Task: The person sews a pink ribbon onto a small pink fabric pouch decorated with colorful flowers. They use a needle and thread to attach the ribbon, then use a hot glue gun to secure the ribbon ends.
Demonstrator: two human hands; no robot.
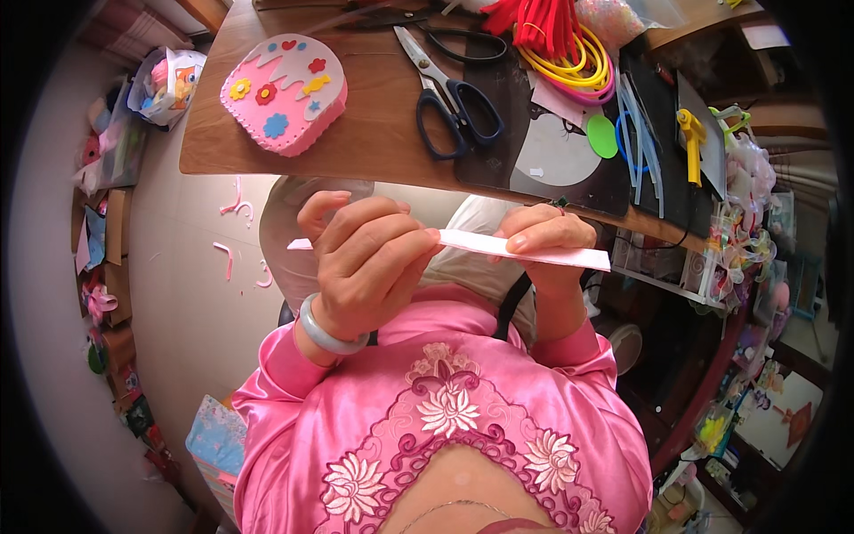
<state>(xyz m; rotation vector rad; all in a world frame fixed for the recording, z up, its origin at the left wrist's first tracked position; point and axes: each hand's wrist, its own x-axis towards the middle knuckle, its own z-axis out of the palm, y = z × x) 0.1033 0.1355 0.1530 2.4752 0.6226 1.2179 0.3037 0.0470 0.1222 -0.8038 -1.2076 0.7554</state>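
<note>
A narrow, pale pink strip [560, 255], perhaps felt or foam, stretches between my two hands in front of the table's near edge. My left hand [370, 260], with a pale bangle at its wrist, pinches the strip near its middle; the far left tip shows past the knuckles. Thumb and fingers of my right hand [547, 233] grip it closer to its right end, which sticks out free. On the table beyond lies a pink felt case [287, 93] with a stitched edge, a white drip-shaped top and small flower, heart, candy and star pieces.
Dark-handled scissors [454, 110] lie half open on the wooden table [380, 150]; black-handled shears [467, 43] are behind. To the right are yellow tubing loops [587, 60], a green disc [602, 137], clear sticks [644, 147] and a yellow glue gun [692, 143]. Pink scraps [230, 257] litter the floor.
</note>
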